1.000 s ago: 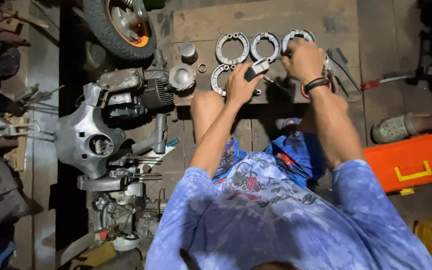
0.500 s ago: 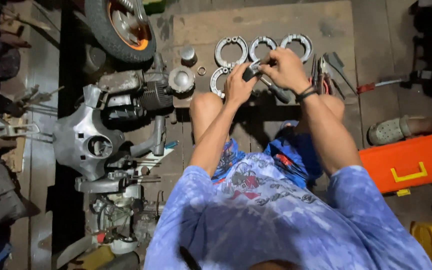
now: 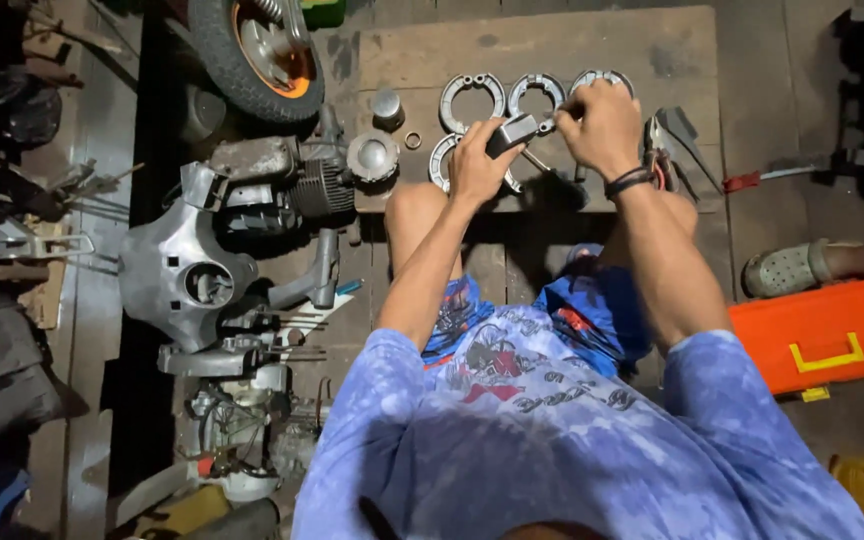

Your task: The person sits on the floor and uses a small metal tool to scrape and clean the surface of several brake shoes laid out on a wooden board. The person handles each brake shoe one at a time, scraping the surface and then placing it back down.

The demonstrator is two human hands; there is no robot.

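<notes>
place: repair workshop | signs: engine (image 3: 292,185), wheel (image 3: 257,50), orange toolbox (image 3: 822,335)

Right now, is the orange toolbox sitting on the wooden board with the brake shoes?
No, the orange toolbox lies on the floor to the person's right, well apart from the wooden board that carries the brake shoes.

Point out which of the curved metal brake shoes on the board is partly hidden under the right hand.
The far-right brake shoe of the top row: the right hand overlaps it, while the others lie uncovered.
</notes>
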